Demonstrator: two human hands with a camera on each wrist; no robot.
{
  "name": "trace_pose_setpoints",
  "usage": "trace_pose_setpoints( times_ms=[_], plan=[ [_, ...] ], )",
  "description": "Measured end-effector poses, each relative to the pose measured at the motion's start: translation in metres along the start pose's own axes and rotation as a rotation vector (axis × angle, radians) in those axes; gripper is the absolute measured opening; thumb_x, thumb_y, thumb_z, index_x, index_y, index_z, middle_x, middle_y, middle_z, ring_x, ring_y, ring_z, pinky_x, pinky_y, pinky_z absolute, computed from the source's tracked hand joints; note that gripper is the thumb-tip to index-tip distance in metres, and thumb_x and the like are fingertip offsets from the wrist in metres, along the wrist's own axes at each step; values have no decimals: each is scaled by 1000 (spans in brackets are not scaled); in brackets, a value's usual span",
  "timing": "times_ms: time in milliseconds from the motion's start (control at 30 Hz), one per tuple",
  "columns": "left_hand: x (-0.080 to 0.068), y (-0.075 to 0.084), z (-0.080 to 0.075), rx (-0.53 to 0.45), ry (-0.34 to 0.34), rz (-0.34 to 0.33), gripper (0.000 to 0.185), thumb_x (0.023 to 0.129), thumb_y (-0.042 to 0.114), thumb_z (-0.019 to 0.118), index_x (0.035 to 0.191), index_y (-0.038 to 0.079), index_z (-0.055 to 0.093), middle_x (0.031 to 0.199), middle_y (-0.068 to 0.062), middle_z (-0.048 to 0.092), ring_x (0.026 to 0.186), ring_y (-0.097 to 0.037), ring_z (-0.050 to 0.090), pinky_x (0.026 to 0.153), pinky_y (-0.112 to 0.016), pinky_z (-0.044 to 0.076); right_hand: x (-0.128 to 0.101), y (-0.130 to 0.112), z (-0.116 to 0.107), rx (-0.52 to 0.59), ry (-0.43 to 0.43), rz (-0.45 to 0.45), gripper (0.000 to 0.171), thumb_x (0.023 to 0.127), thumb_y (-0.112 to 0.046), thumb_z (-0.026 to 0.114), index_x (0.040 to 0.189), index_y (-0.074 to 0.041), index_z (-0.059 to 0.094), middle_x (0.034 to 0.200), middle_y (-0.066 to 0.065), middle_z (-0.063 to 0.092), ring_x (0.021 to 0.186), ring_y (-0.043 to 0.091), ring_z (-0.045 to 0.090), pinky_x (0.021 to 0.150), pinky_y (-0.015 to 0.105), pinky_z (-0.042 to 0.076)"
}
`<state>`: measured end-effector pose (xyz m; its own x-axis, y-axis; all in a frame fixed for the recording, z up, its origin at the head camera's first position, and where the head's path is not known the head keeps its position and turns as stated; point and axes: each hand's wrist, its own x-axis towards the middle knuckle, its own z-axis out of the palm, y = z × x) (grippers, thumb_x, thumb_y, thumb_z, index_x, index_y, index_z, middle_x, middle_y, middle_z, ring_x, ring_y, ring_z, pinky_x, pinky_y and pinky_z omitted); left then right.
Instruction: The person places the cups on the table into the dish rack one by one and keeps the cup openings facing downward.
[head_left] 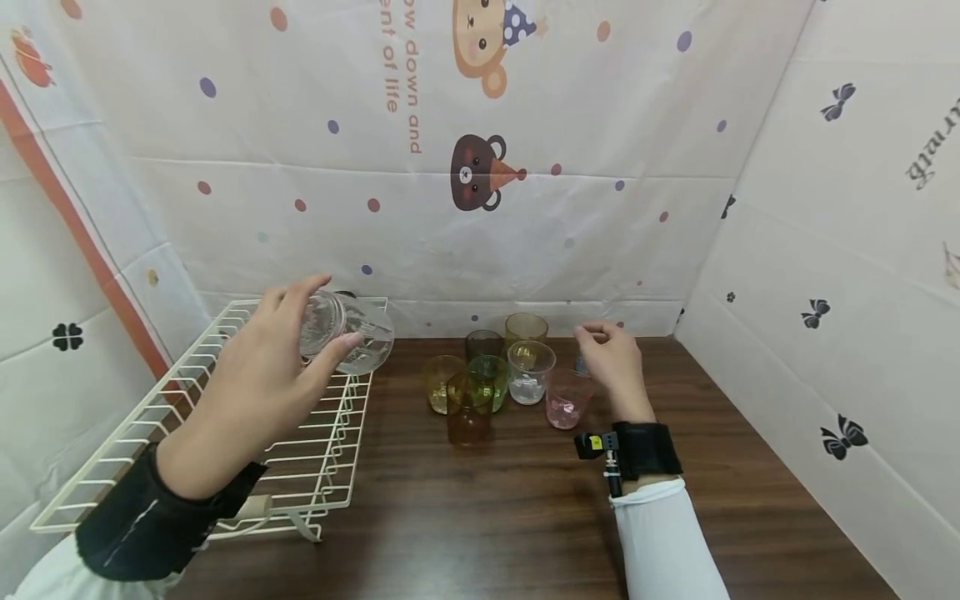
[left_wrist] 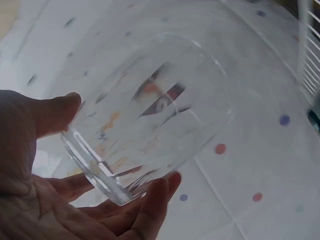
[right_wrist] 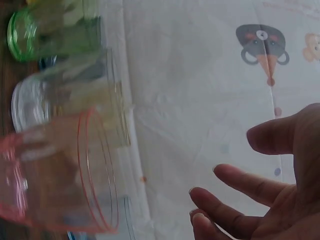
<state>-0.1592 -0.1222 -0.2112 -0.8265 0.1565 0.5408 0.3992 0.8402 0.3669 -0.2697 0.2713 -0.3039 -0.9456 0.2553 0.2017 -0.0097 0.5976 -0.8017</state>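
My left hand (head_left: 266, 379) grips a clear drinking glass (left_wrist: 155, 115) round its thick base, thumb on one side and fingers on the other. The glass is tilted, its mouth pointing right in the head view, above the white wire rack. My right hand (head_left: 613, 367) holds nothing, its fingers loosely bent, above and just behind a pink glass (head_left: 566, 408). A blue glass (head_left: 581, 365) is mostly hidden by that hand. Left of the pink one stands another clear glass (head_left: 528, 383). In the right wrist view the thumb and fingers (right_wrist: 270, 137) are apart.
Several coloured glasses stand close together on the brown table (head_left: 480, 525): a green glass (head_left: 491, 379), an amber-brown glass (head_left: 469, 421) and a yellow glass (head_left: 441, 392) among them. The white wire rack (head_left: 311, 458) stands at the left. A patterned sheet (head_left: 600, 250) hangs behind the table.
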Motion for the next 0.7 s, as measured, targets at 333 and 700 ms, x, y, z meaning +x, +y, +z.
trace_pose_setpoints(
  times_ms=[333,700],
  plan=[
    [21,-46,17,188,-133,3,71,101,36,74,157,2,46,144,-33,55,103,-52,67,79,-65,55,1,4,-9,-254,-219,-139,54,107,-31,60,152,-2,56,148,32,60,136,50,59,112,64,50],
    [43,-96,51,275,-350,-36,66,101,34,73,147,-5,46,129,-43,55,87,-50,69,69,-60,60,-5,1,6,-482,-439,-109,71,95,-31,78,154,0,53,145,27,65,115,35,68,101,55,56]
  ],
)
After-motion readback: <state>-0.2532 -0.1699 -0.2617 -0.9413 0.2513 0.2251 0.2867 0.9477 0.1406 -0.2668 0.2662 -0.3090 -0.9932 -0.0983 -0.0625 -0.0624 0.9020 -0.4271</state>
